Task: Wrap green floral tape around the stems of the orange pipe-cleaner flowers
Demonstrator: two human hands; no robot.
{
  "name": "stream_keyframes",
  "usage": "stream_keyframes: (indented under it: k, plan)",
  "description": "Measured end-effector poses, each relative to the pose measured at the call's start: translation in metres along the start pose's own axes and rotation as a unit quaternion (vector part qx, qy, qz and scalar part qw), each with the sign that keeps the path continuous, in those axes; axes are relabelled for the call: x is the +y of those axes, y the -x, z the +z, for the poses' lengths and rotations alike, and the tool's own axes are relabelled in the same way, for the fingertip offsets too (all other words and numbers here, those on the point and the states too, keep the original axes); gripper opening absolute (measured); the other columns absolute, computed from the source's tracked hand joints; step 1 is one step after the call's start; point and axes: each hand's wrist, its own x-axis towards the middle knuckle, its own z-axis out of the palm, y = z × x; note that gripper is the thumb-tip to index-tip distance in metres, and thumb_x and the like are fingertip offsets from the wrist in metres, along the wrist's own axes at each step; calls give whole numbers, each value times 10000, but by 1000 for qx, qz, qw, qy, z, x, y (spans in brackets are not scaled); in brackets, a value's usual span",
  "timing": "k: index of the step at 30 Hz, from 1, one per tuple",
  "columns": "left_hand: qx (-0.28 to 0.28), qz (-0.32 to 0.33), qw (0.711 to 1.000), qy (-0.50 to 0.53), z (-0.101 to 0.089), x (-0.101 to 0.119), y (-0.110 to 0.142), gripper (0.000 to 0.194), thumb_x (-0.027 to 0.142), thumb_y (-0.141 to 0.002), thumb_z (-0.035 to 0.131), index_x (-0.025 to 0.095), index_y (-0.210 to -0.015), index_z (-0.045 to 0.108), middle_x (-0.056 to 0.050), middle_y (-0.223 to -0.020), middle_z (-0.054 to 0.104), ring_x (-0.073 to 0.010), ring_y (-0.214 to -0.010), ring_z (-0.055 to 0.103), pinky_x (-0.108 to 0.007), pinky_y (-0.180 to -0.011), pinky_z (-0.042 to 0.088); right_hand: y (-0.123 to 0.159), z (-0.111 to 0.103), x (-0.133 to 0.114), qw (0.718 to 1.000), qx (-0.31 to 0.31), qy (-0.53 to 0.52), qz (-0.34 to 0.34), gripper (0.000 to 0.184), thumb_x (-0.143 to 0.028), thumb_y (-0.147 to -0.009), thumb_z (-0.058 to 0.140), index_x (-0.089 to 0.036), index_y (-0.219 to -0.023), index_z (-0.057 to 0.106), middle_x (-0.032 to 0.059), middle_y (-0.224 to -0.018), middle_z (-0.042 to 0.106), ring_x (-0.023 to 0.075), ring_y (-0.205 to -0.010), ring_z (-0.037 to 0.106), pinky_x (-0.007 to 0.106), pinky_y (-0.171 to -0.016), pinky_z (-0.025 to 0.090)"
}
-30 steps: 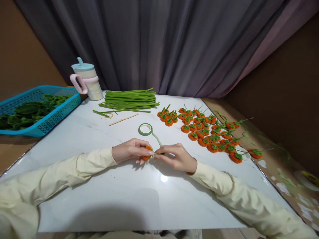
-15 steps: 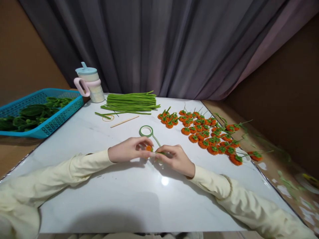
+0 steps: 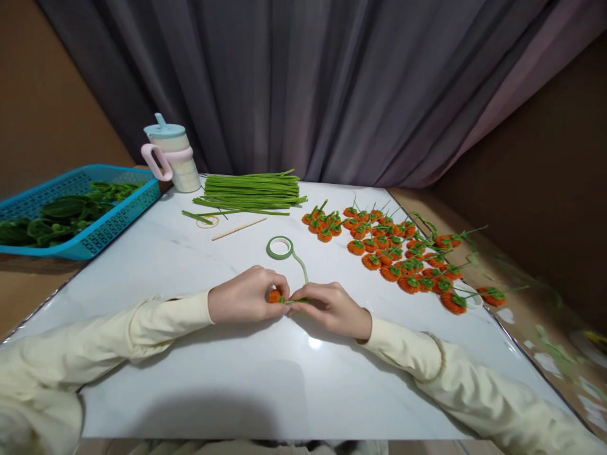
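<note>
My left hand point(image 3: 251, 295) is closed around a small orange fuzzy craft fruit with a green top point(image 3: 274, 296), pumpkin- or persimmon-like. Its thin green stem point(image 3: 296, 300) points right, into the pinched fingers of my right hand point(image 3: 334, 308). A strip of green floral tape point(image 3: 302, 265) runs from the tape roll point(image 3: 279, 247) on the table down to my right fingers. The two hands' fingertips nearly meet at the stem. How the tape lies on the stem is hidden by the fingers.
Finished-looking orange fruits point(image 3: 389, 249) cover the table's right side. A bundle of green pipe cleaners point(image 3: 251, 191) lies at the back, near a thin wooden stick point(image 3: 239, 229) and a rubber band point(image 3: 207, 221). A tumbler point(image 3: 183, 165) and a blue basket point(image 3: 118, 224) of green leaf pieces stand left.
My left fingers have closed in on the orange fruit, which has shifted slightly left and down. Both hands are a little lower, and the tape strip hangs steeper.
</note>
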Motion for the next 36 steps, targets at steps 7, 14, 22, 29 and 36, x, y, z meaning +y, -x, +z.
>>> stream_keyframes:
  k: [7,14,22,29,36]
  plan:
    - [-114,-123,955,245,-8,2,-3,122,236,-655,652,122,-645,610,-5,-568,619,-112,-527,538,-199,-509,399,1,5,5,955,11,225,-194,133,-150,-909,416,-108,-969,527,80,-707,609,151,-688,561,279,-641,482]
    - [-182,-148,894,382,-7,-7,-9,150,256,-600,714,128,-629,643,-33,-598,656,-141,-587,576,-252,-601,431,0,-4,1,868,34,355,-345,150,-74,-870,451,-85,-1001,521,75,-706,616,159,-673,561,304,-636,469]
    - [16,-8,1000,-18,3,9,6,262,364,-650,708,160,-610,548,-48,-778,609,-219,-804,550,-326,-757,382,1,6,-2,952,44,212,-214,167,-118,-903,385,-103,-924,550,63,-658,588,146,-640,520,283,-595,434]
    - [41,137,970,-195,8,12,14,219,152,-820,517,164,-603,546,-81,-708,615,-288,-1096,475,-389,-849,316,1,10,-5,953,58,205,-218,152,-56,-870,419,-103,-917,556,69,-705,623,152,-689,523,274,-630,453]
    - [84,230,924,-293,10,15,17,232,-1,-797,435,142,-662,558,-83,-738,656,-242,-1162,447,-401,-895,301,2,8,-3,905,72,312,-279,150,-58,-877,429,-53,-983,535,90,-716,641,169,-705,540,298,-627,465]
